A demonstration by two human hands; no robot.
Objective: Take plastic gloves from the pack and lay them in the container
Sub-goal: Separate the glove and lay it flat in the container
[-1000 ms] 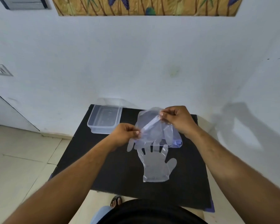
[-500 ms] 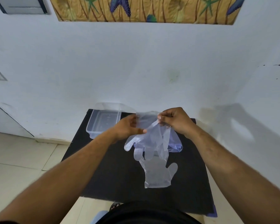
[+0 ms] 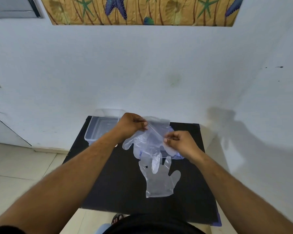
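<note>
White wall (image 3: 142,73) backs a black bench (image 3: 108,188), whose far edge meets the wall; tiled floor (image 3: 15,166) lies open off its left edge. Clear container (image 3: 98,130) sits at the far-left corner, touching the wall, its left rim just beside the bench's edge. Bare black surface lies near and left of centre. One glove (image 3: 159,181) lies flat mid-bench, fingers toward the wall. Left hand (image 3: 130,125) and right hand (image 3: 179,142), both raised above the bench with forearms converging, each pinch between thumb and fingertips a second glove (image 3: 149,141), stretched between them. Beneath it lies the pack (image 3: 178,156), mostly hidden.
</note>
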